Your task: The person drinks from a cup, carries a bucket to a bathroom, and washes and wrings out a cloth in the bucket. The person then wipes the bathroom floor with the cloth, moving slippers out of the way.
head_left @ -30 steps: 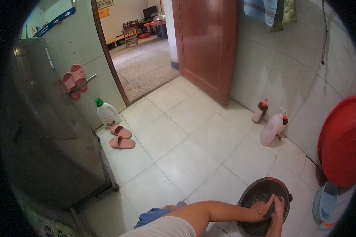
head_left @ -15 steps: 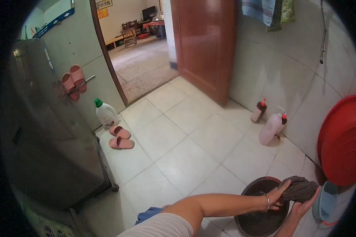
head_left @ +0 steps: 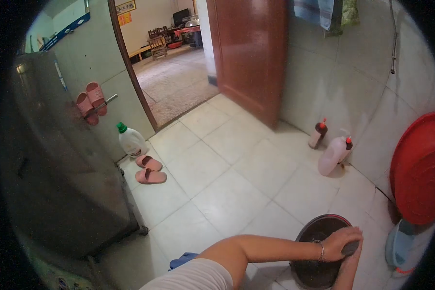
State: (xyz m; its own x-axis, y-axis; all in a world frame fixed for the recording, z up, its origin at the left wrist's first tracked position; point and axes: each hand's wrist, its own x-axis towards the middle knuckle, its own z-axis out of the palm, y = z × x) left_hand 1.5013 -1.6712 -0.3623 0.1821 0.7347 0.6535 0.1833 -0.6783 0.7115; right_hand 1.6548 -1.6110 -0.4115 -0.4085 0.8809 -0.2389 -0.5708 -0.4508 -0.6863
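Over the right side of a dark bucket (head_left: 307,274) on the tiled floor, my left hand (head_left: 340,243) and my right hand (head_left: 355,251) are pressed together round a dark grey cloth (head_left: 350,248). Only a small part of the cloth shows between the palms. A bracelet circles my left wrist. My right hand is partly hidden behind the left one. The inside of the bucket is dark, with something wet in it that I cannot make out.
A light blue basin (head_left: 400,246) and large red basins (head_left: 420,169) are at the right wall. A pink bottle (head_left: 329,157) and a brown bottle (head_left: 318,134) stand by the wall. Pink slippers (head_left: 151,176), a white jug (head_left: 131,141) and a dark appliance (head_left: 67,159) are left.
Both hands first came up out of the bucket with the cloth and held it stretched at the right. Now they have moved back left and the cloth is squeezed small between them.
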